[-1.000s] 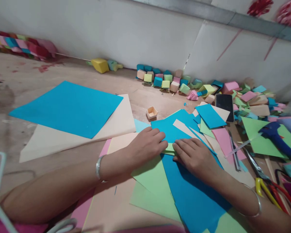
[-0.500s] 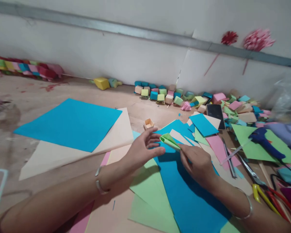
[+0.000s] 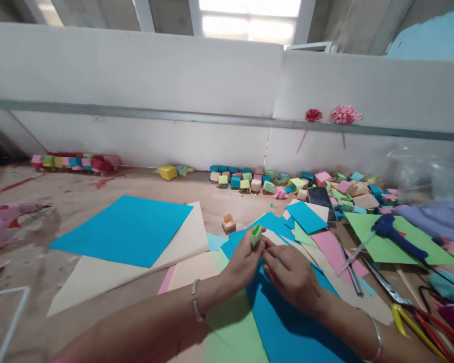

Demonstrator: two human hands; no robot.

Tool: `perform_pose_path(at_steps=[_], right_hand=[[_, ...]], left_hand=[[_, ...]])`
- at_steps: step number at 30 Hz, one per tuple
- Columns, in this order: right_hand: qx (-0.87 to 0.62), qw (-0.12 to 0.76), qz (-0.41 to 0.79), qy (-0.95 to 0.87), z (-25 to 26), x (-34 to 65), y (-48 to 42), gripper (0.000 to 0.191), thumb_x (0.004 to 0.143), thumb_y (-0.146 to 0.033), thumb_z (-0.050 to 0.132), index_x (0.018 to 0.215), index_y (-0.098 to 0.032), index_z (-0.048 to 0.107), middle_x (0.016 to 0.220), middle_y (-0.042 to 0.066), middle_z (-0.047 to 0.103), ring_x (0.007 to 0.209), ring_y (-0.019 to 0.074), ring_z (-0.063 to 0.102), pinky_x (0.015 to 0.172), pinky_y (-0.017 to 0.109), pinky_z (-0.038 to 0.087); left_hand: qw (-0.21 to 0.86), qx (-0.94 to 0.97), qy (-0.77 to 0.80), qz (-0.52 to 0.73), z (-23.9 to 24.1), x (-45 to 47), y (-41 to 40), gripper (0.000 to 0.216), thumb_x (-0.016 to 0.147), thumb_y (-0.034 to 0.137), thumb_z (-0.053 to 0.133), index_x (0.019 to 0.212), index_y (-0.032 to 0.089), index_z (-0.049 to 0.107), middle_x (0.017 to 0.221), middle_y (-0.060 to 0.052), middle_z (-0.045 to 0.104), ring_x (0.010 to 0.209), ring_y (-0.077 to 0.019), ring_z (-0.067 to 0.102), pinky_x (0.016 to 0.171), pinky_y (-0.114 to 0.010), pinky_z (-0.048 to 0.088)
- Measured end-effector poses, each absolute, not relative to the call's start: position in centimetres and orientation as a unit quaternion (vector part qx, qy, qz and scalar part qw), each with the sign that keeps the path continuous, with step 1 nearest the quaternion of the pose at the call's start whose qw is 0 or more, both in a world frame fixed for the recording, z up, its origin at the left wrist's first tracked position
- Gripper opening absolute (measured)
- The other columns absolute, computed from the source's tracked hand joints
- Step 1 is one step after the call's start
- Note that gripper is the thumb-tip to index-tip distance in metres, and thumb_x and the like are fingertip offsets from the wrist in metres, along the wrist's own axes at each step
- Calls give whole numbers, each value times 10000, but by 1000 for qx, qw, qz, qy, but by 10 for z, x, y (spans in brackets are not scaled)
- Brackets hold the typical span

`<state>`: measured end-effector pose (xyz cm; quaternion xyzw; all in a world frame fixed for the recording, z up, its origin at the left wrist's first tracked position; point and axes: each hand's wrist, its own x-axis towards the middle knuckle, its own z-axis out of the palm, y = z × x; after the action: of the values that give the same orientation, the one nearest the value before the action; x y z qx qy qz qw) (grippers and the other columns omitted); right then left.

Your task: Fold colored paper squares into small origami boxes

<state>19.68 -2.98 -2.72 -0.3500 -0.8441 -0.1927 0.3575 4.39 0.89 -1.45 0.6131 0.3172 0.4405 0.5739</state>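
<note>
A small piece of light green paper (image 3: pixel 256 235), folded or rolled into a narrow tube, stands up between my hands. My left hand (image 3: pixel 243 262) is closed around it, thumb towards me. Against its lower end, my right hand (image 3: pixel 293 275) pinches with bent fingers; the exact contact is hidden. Beneath both hands lie a long blue sheet (image 3: pixel 287 327) and a light green sheet (image 3: pixel 232 322). Just beyond the left hand sits a small open peach paper box (image 3: pixel 229 222).
Scissors (image 3: pixel 388 287), a cutter knife (image 3: pixel 350 267) and a blue glue gun (image 3: pixel 397 237) lie to the right. A phone (image 3: pixel 323 202) rests by many folded paper pieces (image 3: pixel 359 189). Left are a large blue sheet (image 3: pixel 124 232) and a pink glue gun (image 3: pixel 3 222).
My left hand has gone from open to closed around the green paper, which now stands more upright. My hands have come together, and the view has tilted up.
</note>
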Motion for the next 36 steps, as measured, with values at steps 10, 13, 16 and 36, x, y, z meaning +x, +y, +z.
perform_pose_path(at_steps=[10, 13, 16, 36], right_hand=[[-356, 422, -82, -830, 8, 218, -26, 298, 868, -62, 506, 1081, -225, 636, 1105, 104, 543, 997, 215, 531, 759, 348, 496], [-354, 404, -37, -843, 14, 217, -26, 164, 890, -107, 510, 932, -196, 641, 1049, 94, 575, 940, 192, 548, 748, 328, 493], [-356, 371, 32, -857, 20, 219, -27, 105, 906, -145, 519, 880, -186, 612, 968, 76, 609, 891, 170, 557, 745, 304, 488], [-377, 441, -7, -814, 38, 224, -35, 149, 870, -131, 485, 752, -195, 550, 741, 50, 616, 716, 165, 588, 652, 290, 487]], left_hand=[[508, 778, 243, 280, -14, 26, 19, 171, 965, 312, 396, 957, 200, 525, 935, -66, 605, 861, -175, 568, 771, -303, 445], [468, 804, 239, 277, -18, 27, 17, 127, 943, 241, 409, 963, 202, 528, 936, -57, 598, 829, -167, 554, 737, -292, 439], [409, 841, 227, 273, -23, 27, 17, 107, 897, 172, 422, 924, 200, 522, 882, -44, 586, 754, -159, 511, 687, -287, 427], [527, 798, 171, 235, -5, 22, 12, 418, 976, 466, 332, 930, 154, 606, 884, -88, 655, 797, -175, 607, 755, -281, 462]])
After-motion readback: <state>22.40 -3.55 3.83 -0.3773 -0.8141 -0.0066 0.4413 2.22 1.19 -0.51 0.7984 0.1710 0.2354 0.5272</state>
